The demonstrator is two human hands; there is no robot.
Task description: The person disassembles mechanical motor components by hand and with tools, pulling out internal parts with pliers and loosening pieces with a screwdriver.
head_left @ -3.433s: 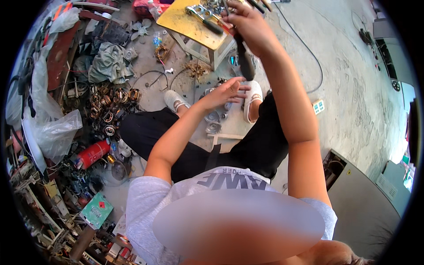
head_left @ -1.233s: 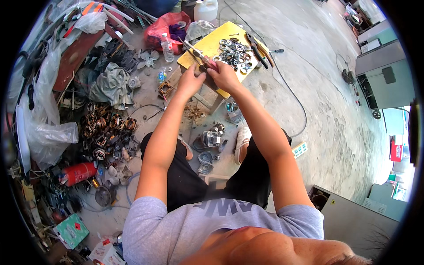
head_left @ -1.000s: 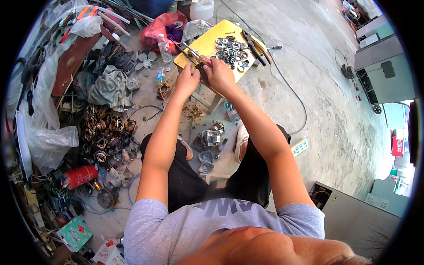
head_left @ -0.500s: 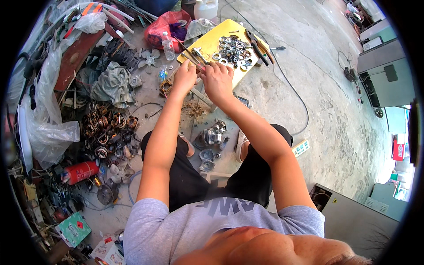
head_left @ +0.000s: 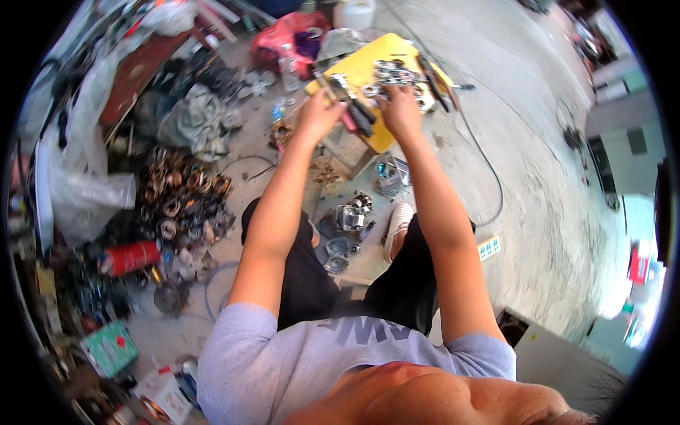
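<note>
My left hand is at the left edge of a small yellow-topped table, its fingers curled and blurred. What they hold is hidden. Beside them a pink handle slants toward me, and a ratchet wrench with a black grip lies just right of it. My right hand reaches over the tabletop with thumb and fingers apart, its fingertips at the near side of a pile of metal rings and bearings. Pliers rest at the table's right side.
Clear plastic and metal parts lie on the floor between my feet. To the left are a heap of copper-wound motor parts, grey cloth and a red cylinder. A black cable curves across the floor toward a power strip.
My hands have separated. The right has moved right to the rings, while the left stays at the table's left edge. The ratchet and pink handle show more fully. The whole view has shifted slightly.
</note>
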